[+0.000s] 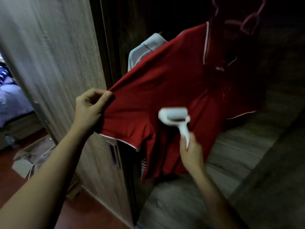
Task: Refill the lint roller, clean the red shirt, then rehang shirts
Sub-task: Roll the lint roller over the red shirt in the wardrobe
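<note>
pinching the sleeve of the red shirt (165, 80), the left hand (91, 109) holds it taut toward the edge of the wardrobe door (57, 63), while the right hand (191, 153) clenches the white handle of the lint roller (173, 115). the shirt hangs on a pink hanger (247, 26) in the wardrobe opening, a grey shirt (148, 45) just behind, wooden base (231, 154) below. the roller's drum lies crosswise on the shirt front, handle pointing down to the hand.
</note>
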The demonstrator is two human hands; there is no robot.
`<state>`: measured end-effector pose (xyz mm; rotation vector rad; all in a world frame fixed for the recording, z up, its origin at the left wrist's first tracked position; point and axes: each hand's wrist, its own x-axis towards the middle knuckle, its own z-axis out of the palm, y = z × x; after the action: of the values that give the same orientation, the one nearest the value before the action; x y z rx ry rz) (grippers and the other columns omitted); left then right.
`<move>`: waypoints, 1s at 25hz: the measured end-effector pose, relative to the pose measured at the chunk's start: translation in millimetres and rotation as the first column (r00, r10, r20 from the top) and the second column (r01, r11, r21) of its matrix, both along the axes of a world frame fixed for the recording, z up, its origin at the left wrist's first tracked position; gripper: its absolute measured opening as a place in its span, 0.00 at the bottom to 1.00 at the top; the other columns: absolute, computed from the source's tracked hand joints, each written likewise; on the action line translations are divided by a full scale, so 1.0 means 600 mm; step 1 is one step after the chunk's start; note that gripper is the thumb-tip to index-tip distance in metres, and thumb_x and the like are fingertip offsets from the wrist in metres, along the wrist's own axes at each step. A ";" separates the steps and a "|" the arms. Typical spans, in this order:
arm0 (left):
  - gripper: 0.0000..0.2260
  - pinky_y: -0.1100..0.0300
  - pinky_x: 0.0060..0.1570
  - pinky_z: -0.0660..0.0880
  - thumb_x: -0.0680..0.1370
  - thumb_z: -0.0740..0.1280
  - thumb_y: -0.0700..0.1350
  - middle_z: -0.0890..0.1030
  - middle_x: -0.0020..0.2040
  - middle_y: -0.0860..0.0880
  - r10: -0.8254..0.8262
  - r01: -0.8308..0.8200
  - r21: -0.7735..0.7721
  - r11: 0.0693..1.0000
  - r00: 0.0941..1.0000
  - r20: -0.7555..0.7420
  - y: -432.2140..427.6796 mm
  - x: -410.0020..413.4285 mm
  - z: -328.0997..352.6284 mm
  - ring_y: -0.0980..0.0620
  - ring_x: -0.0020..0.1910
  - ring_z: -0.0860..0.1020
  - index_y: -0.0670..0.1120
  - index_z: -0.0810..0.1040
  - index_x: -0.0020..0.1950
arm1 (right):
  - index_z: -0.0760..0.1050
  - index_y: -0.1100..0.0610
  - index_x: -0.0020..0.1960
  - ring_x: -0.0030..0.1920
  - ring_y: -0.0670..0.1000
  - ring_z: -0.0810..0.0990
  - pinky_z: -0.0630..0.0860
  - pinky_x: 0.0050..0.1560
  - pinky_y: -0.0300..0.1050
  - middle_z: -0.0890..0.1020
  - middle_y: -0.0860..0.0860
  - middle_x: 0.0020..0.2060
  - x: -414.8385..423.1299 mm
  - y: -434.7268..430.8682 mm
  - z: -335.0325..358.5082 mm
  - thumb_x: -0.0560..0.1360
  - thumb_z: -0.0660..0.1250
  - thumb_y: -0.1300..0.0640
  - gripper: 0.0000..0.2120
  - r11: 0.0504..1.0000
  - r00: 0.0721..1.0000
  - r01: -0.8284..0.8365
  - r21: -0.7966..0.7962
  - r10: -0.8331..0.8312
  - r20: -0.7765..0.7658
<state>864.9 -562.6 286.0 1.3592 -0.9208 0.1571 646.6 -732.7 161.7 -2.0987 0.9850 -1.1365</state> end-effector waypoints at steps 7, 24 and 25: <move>0.11 0.72 0.36 0.73 0.74 0.69 0.43 0.82 0.32 0.62 0.017 -0.017 0.002 1.000 1.000 -0.014 0.003 -0.004 0.001 0.66 0.32 0.77 0.57 0.81 0.35 | 0.70 0.65 0.56 0.34 0.66 0.79 0.60 0.29 0.44 0.81 0.65 0.35 0.026 -0.013 0.117 0.78 0.55 0.54 0.16 0.966 0.985 0.008 -0.260 0.038 0.171; 0.07 0.70 0.36 0.72 0.75 0.69 0.42 0.80 0.31 0.62 0.097 -0.097 0.001 0.995 0.995 -0.001 -0.001 -0.046 -0.012 0.66 0.32 0.74 0.53 0.77 0.39 | 0.70 0.65 0.52 0.40 0.67 0.80 0.71 0.34 0.53 0.82 0.67 0.39 -0.015 0.000 -0.114 0.79 0.57 0.54 0.13 0.995 0.960 0.001 0.097 0.026 -0.280; 0.07 0.69 0.35 0.71 0.75 0.69 0.43 0.79 0.30 0.61 0.090 -0.090 0.001 0.996 0.996 -0.016 -0.005 -0.054 -0.023 0.65 0.31 0.73 0.54 0.76 0.39 | 0.70 0.65 0.51 0.39 0.67 0.80 0.68 0.33 0.51 0.81 0.67 0.38 -0.024 0.001 -0.098 0.79 0.57 0.55 0.13 0.997 0.969 0.012 0.082 0.008 -0.246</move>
<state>832.6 -565.3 272.3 1.4016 -0.8460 0.2145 632.5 -732.0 102.9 -2.2073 1.1272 -0.8326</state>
